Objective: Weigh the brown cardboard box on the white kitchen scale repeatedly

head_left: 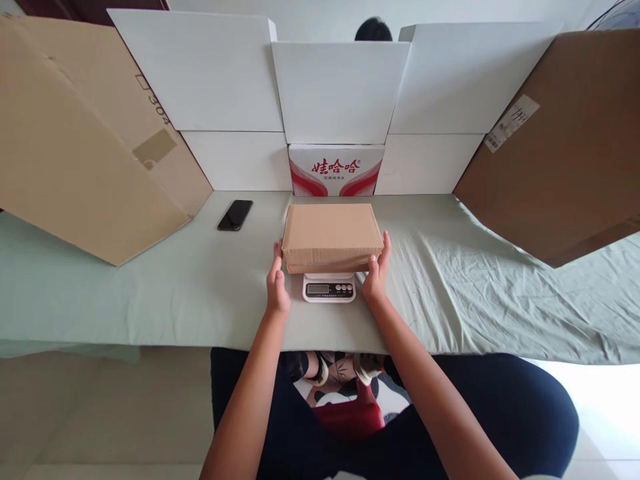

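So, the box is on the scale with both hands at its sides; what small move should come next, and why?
Probably let go: the left hand and right hand press the brown box sitting on the scale, which may disturb its display.

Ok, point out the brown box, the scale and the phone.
brown box [329,230]: head view, middle of its top face.
scale [329,289]: head view, front panel by the display.
phone [235,215]: head view, centre of its dark screen.
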A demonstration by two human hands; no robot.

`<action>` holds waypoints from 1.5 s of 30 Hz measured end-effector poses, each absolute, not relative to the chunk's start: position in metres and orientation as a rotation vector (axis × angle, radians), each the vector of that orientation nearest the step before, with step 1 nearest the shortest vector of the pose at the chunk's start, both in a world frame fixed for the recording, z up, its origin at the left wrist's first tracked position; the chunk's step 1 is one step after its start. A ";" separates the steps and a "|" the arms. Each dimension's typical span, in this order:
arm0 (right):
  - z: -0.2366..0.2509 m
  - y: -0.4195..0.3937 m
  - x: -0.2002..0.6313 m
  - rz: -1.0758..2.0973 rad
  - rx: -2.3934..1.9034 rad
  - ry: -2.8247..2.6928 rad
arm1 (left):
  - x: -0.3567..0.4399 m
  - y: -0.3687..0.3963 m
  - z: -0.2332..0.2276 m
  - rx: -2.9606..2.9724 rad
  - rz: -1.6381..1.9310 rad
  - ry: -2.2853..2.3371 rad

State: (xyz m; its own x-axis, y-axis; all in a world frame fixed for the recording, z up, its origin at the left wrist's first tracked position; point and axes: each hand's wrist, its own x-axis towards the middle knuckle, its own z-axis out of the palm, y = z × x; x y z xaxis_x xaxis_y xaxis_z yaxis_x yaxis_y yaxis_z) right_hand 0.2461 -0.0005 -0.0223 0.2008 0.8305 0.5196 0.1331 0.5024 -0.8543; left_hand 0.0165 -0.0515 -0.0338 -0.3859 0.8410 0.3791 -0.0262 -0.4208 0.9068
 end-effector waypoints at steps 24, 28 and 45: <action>-0.010 -0.020 0.234 0.752 -0.899 -1.236 | 0.017 -0.054 -0.041 1.147 1.842 1.160; 0.006 -0.010 0.235 0.738 -0.873 -1.273 | 0.004 -0.035 -0.032 1.207 1.849 1.187; -0.017 0.132 0.234 0.831 -0.857 -1.361 | -0.010 0.103 -0.044 0.967 1.735 1.248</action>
